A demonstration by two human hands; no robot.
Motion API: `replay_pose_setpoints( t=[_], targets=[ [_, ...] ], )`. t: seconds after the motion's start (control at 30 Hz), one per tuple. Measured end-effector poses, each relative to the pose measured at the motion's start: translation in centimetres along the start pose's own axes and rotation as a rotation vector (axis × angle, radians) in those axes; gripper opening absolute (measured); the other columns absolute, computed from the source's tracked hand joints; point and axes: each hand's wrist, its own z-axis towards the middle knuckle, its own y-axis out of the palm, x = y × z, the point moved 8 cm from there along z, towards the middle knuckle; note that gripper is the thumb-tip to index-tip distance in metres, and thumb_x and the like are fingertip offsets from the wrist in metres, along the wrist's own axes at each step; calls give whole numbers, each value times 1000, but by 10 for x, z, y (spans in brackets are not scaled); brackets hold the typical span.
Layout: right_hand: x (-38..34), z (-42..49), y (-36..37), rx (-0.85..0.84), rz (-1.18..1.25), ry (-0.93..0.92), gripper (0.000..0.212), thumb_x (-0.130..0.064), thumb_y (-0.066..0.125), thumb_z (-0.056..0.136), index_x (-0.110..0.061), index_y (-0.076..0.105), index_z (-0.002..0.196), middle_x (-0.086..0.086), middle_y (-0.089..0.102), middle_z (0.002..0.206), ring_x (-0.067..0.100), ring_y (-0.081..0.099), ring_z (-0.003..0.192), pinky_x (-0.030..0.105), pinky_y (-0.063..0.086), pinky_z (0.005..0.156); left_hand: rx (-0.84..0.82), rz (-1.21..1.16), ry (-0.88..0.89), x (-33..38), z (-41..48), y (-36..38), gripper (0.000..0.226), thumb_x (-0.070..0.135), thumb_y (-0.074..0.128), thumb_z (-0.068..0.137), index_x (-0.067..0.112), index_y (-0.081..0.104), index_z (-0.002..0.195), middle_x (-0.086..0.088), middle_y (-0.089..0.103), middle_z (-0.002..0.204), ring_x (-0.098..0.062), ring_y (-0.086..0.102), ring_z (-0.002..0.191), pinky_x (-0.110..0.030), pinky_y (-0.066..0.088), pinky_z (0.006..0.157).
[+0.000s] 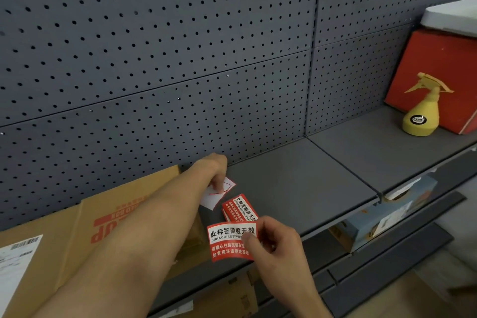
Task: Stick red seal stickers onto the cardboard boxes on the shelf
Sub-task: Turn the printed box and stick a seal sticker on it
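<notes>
Sticker, red with white lettering, was pinched in the right hand above the shelf edge. The left hand pinched a white backing sheet beside the cardboard box.

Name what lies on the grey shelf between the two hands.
In the head view, a stack of red seal stickers lies between the left hand and right hand.

Shop or stockroom, grey pegboard shelving
</notes>
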Motion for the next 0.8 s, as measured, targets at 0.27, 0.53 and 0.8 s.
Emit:
replay_pose_setpoints(
  t=[0.27, 0.53, 0.8],
  targets=[
    [-9, -7, 9, -43, 3, -74, 9, -33, 76, 94, -25, 73, 93, -20, 78, 97, -1, 76, 92, 20, 63, 74, 74, -138, 173, -7, -42, -35, 12, 21, 81, 96, 22, 86, 107, 2, 81, 117, -19, 72, 110, -35, 59, 97],
    [-22, -22, 48, -150, -67, -213, 25, -29, 77, 94, -6, 69, 91, -16, 77, 96, -1, 74, 94, 20, 63, 73, 729, -803, 118, -69, -298, -51, 37, 60, 57, 102, 29, 77, 95, 11, 77, 83, -2, 69, 72, -19, 52, 64],
    [-17, -54, 111, -373, -69, -332, 15, -38, 76, 94, -24, 70, 92, -18, 77, 97, 7, 77, 98, 24, 64, 77, 745, -1062, -139, -116, -390, 125, 21, 42, 86, 85, 26, 75, 79, 14, 71, 74, -3, 64, 68, -16, 47, 62]
  ],
)
